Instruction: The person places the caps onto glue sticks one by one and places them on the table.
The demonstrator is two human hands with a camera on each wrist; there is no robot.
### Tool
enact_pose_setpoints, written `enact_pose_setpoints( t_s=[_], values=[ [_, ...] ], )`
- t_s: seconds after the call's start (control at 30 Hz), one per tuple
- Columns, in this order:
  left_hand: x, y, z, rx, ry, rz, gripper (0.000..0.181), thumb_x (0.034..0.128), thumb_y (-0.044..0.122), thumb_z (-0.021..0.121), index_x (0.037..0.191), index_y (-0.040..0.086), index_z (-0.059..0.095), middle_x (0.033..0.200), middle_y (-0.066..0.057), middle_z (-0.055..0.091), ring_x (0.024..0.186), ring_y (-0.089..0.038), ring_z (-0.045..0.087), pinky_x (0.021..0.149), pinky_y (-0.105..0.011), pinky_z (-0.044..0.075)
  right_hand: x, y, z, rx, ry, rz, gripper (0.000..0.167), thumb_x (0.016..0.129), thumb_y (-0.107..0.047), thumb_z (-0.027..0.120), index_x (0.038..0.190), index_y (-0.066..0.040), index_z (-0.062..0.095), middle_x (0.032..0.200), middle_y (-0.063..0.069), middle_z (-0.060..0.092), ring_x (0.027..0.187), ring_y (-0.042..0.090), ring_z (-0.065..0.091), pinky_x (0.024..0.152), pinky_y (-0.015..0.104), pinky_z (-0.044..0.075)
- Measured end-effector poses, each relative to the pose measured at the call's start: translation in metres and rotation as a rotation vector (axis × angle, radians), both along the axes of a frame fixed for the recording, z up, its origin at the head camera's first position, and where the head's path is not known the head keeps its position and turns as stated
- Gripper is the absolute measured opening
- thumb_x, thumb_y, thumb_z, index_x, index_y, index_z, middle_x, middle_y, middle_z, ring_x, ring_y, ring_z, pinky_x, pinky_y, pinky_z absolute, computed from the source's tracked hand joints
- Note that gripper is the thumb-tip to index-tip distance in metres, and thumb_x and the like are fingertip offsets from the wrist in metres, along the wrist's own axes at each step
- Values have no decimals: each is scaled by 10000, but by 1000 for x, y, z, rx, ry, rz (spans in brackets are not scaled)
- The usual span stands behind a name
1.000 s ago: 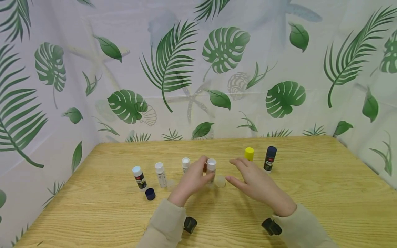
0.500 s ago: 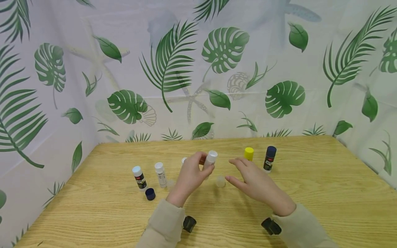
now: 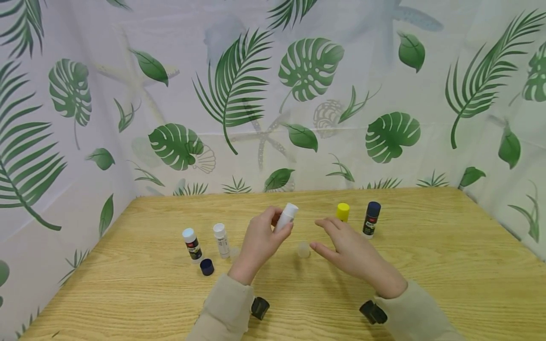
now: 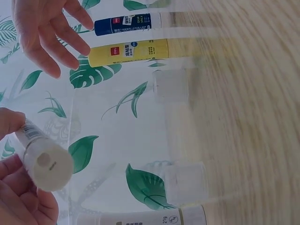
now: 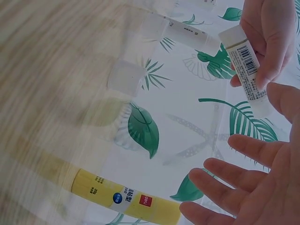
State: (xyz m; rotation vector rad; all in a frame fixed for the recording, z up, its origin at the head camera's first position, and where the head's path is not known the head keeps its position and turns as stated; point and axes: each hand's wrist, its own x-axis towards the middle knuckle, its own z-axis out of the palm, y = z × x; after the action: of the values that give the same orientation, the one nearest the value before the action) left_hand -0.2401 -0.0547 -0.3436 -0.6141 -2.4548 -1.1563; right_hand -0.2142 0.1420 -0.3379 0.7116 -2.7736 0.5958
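A white glue stick point(image 3: 286, 216) is pinched between the thumb and fingers of the left hand point(image 3: 263, 239), tilted and raised off the table. In the left wrist view one end of the white stick point(image 4: 50, 165) faces the camera; in the right wrist view its barcode label point(image 5: 247, 65) shows. The right hand point(image 3: 356, 250) hovers with spread fingers, holding nothing, near the yellow glue stick point(image 3: 342, 211). Between the hands a translucent cap point(image 3: 304, 249) stands on the table.
At left stand a dark-labelled stick with a white top point(image 3: 192, 245), a white stick point(image 3: 221, 240), a navy cap point(image 3: 206, 267) and another translucent cap point(image 3: 234, 254). A navy stick point(image 3: 371, 219) stands behind the right hand. A leaf-print cloth point(image 3: 256, 156) hangs behind the table.
The left hand has lifted the white stick off the table and tipped its upper end to the right. The right hand has stayed in place.
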Motion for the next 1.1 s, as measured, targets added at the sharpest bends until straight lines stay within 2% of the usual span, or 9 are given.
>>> enact_pose_setpoints(
  t_s=[0.17,0.37,0.73,1.1],
  values=[
    [1,0,1,-3,-11,15,247,840,179,604,1027,22,566,851,-54,599,702,-140,530,618,-275,448,0,0,0,0,-3,1,512,877,-367,526,1240,-13,455,1189,153,488,1053,304,489,824,459,416],
    [-1,-1,0,34,-22,5,233,843,164,598,1020,16,570,862,-76,598,707,-148,543,598,-262,460,0,-1,1,1,-14,-5,518,877,-369,524,1244,-12,451,1197,159,485,1064,310,482,838,464,407],
    [-3,-2,2,73,-1,-9,221,836,154,604,999,4,606,880,-78,612,693,-149,529,605,-283,450,0,-1,9,-41,-9,8,512,881,-348,528,1245,1,441,1193,168,481,1058,318,483,822,467,414],
    [-1,-4,7,77,26,11,263,835,107,582,1068,-15,589,957,-121,599,744,-184,542,617,-291,454,-11,-8,21,-107,2,2,468,863,-295,571,1197,20,487,1189,186,478,1063,330,471,837,467,405]
  ],
)
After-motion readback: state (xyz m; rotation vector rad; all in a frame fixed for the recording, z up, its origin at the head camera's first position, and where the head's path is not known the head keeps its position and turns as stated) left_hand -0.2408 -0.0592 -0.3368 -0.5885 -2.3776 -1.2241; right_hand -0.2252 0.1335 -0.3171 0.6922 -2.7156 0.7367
